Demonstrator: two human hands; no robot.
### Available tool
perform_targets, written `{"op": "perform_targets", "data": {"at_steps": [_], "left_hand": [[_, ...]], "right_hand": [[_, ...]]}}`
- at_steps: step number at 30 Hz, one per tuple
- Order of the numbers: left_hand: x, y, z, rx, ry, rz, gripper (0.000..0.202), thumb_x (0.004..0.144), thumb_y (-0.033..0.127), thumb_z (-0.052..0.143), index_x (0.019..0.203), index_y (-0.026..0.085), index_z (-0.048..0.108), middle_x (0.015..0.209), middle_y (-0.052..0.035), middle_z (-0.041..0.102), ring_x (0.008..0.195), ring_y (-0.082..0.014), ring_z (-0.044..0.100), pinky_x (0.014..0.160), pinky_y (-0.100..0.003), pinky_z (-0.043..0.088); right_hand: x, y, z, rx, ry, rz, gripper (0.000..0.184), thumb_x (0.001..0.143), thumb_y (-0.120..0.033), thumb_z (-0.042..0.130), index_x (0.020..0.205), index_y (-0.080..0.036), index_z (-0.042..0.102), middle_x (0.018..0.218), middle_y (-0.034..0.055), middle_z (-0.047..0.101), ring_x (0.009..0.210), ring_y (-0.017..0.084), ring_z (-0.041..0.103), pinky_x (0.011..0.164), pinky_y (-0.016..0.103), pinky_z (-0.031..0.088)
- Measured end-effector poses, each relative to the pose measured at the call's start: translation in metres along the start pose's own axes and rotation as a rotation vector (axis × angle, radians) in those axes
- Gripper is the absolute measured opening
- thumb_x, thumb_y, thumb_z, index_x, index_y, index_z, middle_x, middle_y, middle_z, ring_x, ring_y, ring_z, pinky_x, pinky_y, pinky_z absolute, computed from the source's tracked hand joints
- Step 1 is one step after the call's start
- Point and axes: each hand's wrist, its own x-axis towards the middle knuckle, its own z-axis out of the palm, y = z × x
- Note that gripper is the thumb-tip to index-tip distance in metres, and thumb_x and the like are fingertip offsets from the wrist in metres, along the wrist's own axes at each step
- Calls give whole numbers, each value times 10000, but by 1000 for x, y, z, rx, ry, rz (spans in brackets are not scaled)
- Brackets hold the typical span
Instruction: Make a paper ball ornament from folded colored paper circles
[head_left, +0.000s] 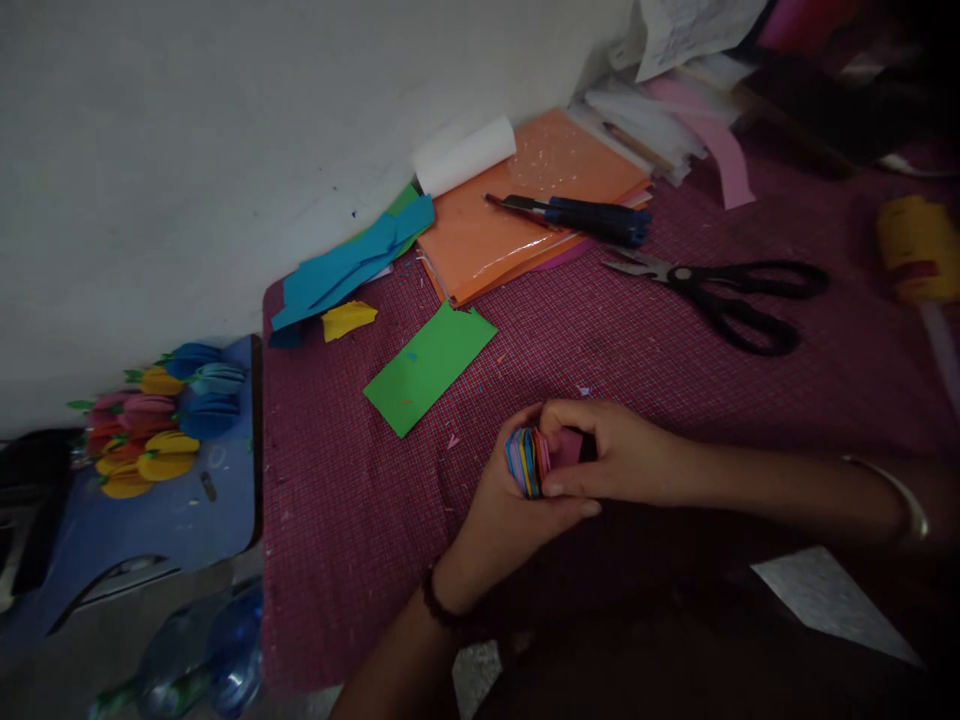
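Observation:
Near the front edge of the cloth-covered table, my left hand (491, 505) is closed around a stack of colourful paper pieces (528, 462), their edges showing lilac, blue, yellow, orange and pink. My right hand (611, 452) meets it from the right, fingers closed at the pink end of the stack. Between the right thumb and fingers a darker pink piece of paper (571, 447) shows, partly hidden by the hand. A green paper rectangle (431, 368) lies flat on the cloth, beyond my left hand.
Black-handled scissors (720, 285) lie open beyond my right hand. A dark blue cutter (592, 216) rests on orange sheets (487, 245). Blue paper strips (352, 265) lie against the wall. Paper ornaments (169, 455) sit on a blue surface (217, 510) at left. A yellow roll (916, 248) stands at right.

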Motion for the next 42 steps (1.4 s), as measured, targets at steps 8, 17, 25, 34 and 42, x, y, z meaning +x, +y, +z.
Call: {"op": "perform_targets", "data": {"at_steps": [8, 17, 25, 34, 42], "left_hand": [[-1, 4, -1, -110, -4, -76, 710, 551, 172, 908, 1173, 240, 574, 1032, -19, 638, 999, -210, 611, 877, -336, 506], [2, -2, -3, -82, -38, -12, 777, 550, 195, 912, 1225, 228, 528, 1128, -36, 629, 1079, -223, 599, 989, -387, 458], [3, -6, 1, 0, -16, 44, 764, 560, 232, 900, 1212, 235, 502, 1089, -35, 618, 1041, -226, 602, 984, -430, 474], [2, -5, 0, -73, 1, -6, 799, 526, 153, 904, 1210, 229, 497, 1082, -20, 608, 1038, -195, 592, 999, -395, 462], [-1, -5, -3, -208, -78, -70, 723, 573, 171, 893, 1189, 218, 518, 1091, -32, 622, 931, -165, 614, 853, -334, 504]], "right_hand": [[-1, 8, -1, 18, 1, -58, 231, 777, -318, 715, 788, -204, 514, 737, -32, 517, 667, 118, 471, 590, 254, 404], [-3, 2, -1, -42, 42, -241, 19, 877, -180, 534, 862, -191, 539, 825, 6, 593, 744, 124, 547, 690, 264, 458], [-1, 1, 0, -37, 10, -57, 188, 762, -270, 706, 750, -187, 537, 708, -21, 569, 637, 114, 517, 577, 249, 417], [-1, -1, -2, -6, -13, -32, 194, 779, -301, 705, 755, -187, 550, 696, -31, 526, 625, 104, 468, 572, 247, 393], [-4, 5, -1, -40, 57, -169, 117, 840, -205, 631, 907, -207, 535, 827, -7, 569, 748, 124, 540, 659, 251, 442]]}}
